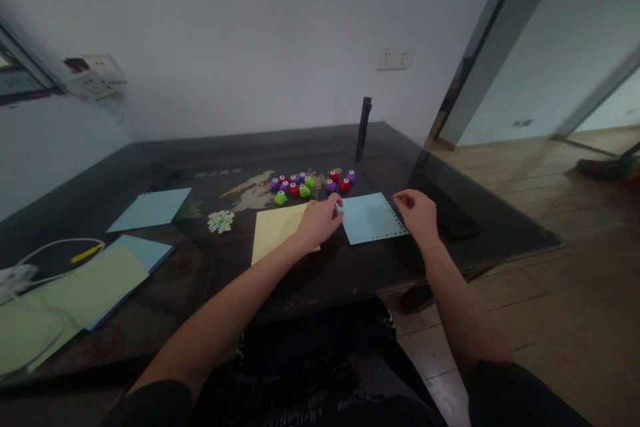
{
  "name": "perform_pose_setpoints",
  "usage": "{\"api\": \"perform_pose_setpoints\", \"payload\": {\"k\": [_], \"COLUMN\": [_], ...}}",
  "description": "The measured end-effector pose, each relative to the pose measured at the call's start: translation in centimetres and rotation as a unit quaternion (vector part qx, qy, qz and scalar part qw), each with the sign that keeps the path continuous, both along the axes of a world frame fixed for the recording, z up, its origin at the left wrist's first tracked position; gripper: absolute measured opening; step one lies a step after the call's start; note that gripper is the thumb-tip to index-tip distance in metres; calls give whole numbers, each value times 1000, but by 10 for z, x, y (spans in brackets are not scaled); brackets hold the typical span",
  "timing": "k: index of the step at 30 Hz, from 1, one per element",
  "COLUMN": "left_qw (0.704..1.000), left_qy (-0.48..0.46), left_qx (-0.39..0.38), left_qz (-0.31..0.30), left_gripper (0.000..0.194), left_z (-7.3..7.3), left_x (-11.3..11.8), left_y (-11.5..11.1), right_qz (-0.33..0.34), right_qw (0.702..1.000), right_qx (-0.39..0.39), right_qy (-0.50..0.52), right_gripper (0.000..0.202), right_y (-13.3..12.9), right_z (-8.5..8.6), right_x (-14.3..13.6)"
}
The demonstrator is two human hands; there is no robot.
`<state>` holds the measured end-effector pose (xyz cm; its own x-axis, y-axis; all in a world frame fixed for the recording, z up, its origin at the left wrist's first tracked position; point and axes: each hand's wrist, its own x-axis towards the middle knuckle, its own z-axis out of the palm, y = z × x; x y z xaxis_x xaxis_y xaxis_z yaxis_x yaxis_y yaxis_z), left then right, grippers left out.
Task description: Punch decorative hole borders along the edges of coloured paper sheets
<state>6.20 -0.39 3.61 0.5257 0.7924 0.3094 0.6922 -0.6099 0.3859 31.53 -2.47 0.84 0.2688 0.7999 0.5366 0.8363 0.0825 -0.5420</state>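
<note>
A light blue sheet [373,219] with small dark marks along its right and lower edges lies between my hands. My left hand [321,219] is at its upper left corner, over a pale yellow sheet [273,230], thumb and fingers curled together; anything between them is too small to name. My right hand [416,212] hovers by the blue sheet's right edge, fingertips pinched, their content too small to make out. Behind the sheets sit several red, purple and green eyed pieces [294,189]. A pile of small pale bits [221,221] lies left of the yellow sheet.
More blue sheets [153,208] and pale green sheets [75,297] lie at the left, with a white cable [50,242] and a yellow item [86,253]. A black upright post [363,129] stands at the back; a dark flat object [447,210] lies at the right.
</note>
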Motion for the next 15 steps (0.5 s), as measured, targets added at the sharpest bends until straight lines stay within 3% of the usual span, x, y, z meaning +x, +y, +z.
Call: {"api": "perform_pose_setpoints", "payload": {"k": [4,9,12,15], "left_qw": [997,993,992,993], "left_qy": [-66,-53,-62,-45], "left_qx": [24,19,8,-14], "left_qz": [37,101,111,107], "left_gripper": [9,8,12,19], "left_z": [7,-4,-11,-14], "left_x": [-55,-128,-148,-155], "left_y": [15,33,38,39], "right_qz": [58,176,275,343], "right_qw": [997,982,961,937], "right_qx": [45,45,12,-32], "right_qy": [21,57,33,-62], "right_gripper": [16,17,18,16], "right_y": [-1,1,14,36], "right_z": [16,51,66,66], "right_x": [-15,-63,-105,-146]}}
